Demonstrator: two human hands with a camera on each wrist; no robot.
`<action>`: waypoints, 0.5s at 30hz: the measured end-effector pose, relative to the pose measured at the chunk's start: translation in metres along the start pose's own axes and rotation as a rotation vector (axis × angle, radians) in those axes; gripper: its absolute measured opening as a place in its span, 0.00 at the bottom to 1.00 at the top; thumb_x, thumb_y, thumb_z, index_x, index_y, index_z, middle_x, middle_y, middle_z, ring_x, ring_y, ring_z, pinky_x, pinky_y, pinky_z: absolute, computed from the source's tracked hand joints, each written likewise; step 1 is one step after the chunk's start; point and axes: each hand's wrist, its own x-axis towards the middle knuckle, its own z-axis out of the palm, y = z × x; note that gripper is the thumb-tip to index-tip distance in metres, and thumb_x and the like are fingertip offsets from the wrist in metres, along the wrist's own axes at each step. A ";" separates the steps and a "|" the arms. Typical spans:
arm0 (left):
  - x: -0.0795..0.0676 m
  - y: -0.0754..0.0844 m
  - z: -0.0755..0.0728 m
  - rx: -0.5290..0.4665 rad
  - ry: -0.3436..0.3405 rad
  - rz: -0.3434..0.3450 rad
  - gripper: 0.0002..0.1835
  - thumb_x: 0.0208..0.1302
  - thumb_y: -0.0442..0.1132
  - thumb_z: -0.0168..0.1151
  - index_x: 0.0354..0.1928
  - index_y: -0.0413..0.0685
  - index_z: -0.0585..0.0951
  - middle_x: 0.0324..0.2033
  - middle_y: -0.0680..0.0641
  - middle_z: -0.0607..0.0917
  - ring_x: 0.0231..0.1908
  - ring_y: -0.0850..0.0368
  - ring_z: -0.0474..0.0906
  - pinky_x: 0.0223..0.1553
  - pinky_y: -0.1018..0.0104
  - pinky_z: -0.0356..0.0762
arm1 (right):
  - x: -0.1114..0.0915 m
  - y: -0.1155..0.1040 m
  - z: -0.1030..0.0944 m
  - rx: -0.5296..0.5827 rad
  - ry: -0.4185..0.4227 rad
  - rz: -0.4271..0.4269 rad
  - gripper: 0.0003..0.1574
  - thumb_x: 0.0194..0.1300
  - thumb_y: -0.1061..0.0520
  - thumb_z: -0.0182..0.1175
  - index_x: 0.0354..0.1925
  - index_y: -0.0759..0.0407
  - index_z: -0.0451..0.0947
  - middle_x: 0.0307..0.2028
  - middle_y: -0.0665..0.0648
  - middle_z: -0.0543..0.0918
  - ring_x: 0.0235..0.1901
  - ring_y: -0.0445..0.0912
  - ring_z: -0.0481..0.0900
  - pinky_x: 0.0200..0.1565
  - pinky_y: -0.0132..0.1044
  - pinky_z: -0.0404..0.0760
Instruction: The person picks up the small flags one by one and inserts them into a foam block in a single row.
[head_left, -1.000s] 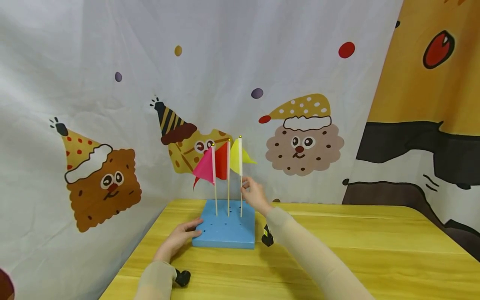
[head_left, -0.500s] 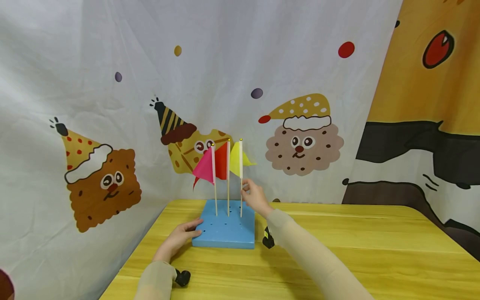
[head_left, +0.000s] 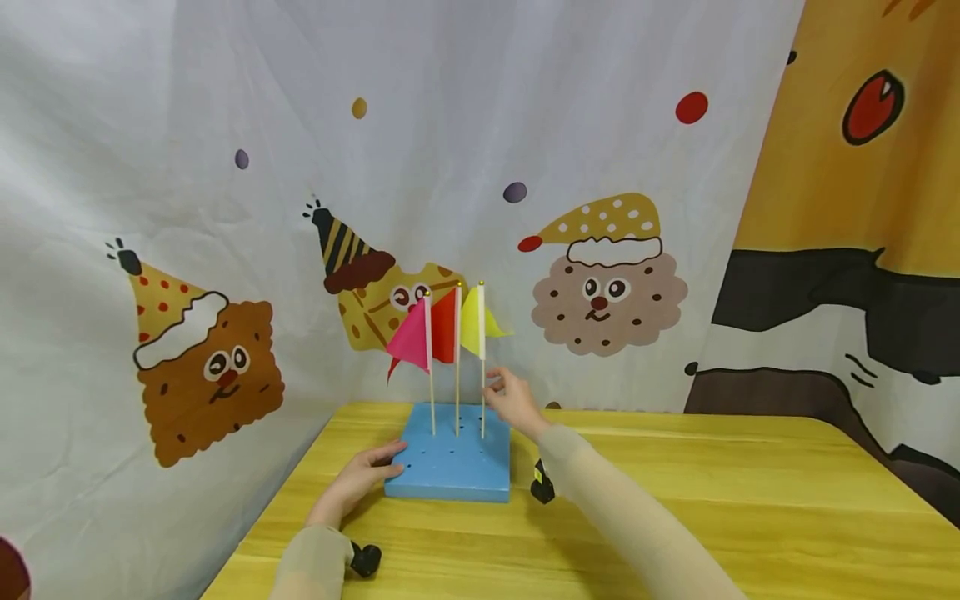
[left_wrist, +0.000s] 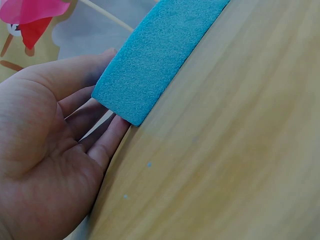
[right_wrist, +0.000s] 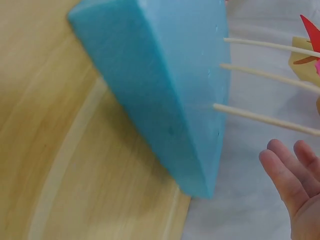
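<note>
A blue foam block (head_left: pixel 448 483) stands on the table with three flags upright in it. They are a pink flag (head_left: pixel 411 340), a red flag (head_left: pixel 446 329) and a yellow flag (head_left: pixel 472 325) on thin wooden sticks. My left hand (head_left: pixel 358 477) rests against the block's left side; in the left wrist view its fingers (left_wrist: pixel 107 140) touch the corner. Beside the yellow flag's stick (head_left: pixel 483 400) is my right hand (head_left: pixel 517 407). In the right wrist view, extended fingers (right_wrist: pixel 285 172) show just apart from the nearest stick; the thumb is out of frame there.
Small holes dot the top of the block. The wooden table (head_left: pixel 675 483) stretches to the right. Behind it hangs a white curtain (head_left: pixel 450 125) printed with cartoon biscuits. Black wrist cameras sit on both sleeves.
The yellow flag has sunk slightly, then stays put. My right hand has slid down along its stick and a little to the right. My left hand has kept its place at the block.
</note>
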 end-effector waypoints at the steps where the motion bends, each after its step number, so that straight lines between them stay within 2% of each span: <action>1: 0.002 0.000 0.001 -0.003 -0.004 -0.003 0.28 0.67 0.40 0.62 0.68 0.43 0.71 0.72 0.36 0.58 0.70 0.35 0.52 0.65 0.41 0.59 | -0.002 0.003 -0.003 -0.001 0.003 0.006 0.20 0.72 0.58 0.54 0.60 0.61 0.70 0.42 0.60 0.80 0.35 0.56 0.84 0.26 0.40 0.82; 7: 0.009 -0.001 0.006 -0.012 -0.030 -0.007 0.29 0.67 0.41 0.62 0.68 0.42 0.70 0.72 0.36 0.56 0.70 0.35 0.51 0.65 0.40 0.58 | -0.017 0.030 -0.034 0.041 0.031 0.075 0.24 0.72 0.59 0.53 0.63 0.65 0.68 0.43 0.64 0.79 0.36 0.61 0.83 0.30 0.54 0.83; 11: 0.011 -0.001 0.004 -0.010 -0.020 -0.011 0.29 0.67 0.40 0.63 0.68 0.42 0.71 0.72 0.36 0.57 0.70 0.34 0.52 0.65 0.40 0.58 | -0.029 0.049 -0.059 0.066 0.081 0.113 0.23 0.72 0.62 0.52 0.62 0.68 0.67 0.42 0.66 0.78 0.37 0.65 0.82 0.28 0.54 0.82; 15: 0.012 -0.002 -0.002 0.008 -0.010 0.004 0.28 0.67 0.40 0.63 0.67 0.42 0.71 0.72 0.36 0.58 0.70 0.35 0.52 0.65 0.39 0.57 | -0.040 0.061 -0.086 0.064 0.115 0.157 0.23 0.72 0.61 0.52 0.62 0.69 0.66 0.42 0.68 0.77 0.39 0.67 0.81 0.31 0.56 0.82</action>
